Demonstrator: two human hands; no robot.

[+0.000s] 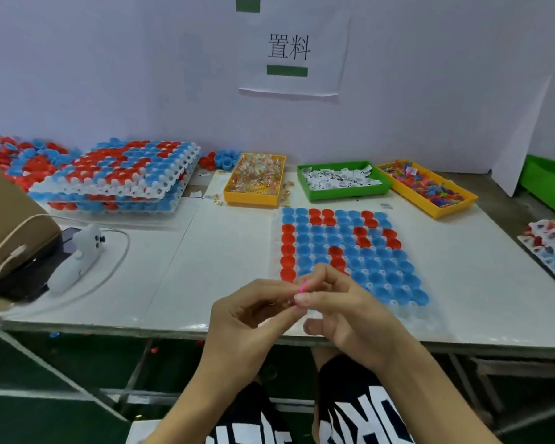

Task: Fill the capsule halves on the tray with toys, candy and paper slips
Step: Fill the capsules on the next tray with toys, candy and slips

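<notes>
capsule halves on tray: mostly blue, red patches; candy bin yellow-orange, slips bin green, toys bin yellow; pink toy in fingers; shorts black, white lettering

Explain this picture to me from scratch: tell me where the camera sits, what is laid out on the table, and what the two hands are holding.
There is no machine here. A person wears a camera on the head, so the single picture looks forward and down over their own hands. The left hand and right hand meet above the near table edge and together pinch a small pink toy.

On the white table lies a tray of capsule halves, blue and red cups that look empty. Behind it stand three bins: a yellow bin of wrapped candy, a green bin of paper slips and a yellow bin of colourful toys. At the far left, stacked trays of capsule halves wait. A white handheld controller lies near the left edge.
</notes>
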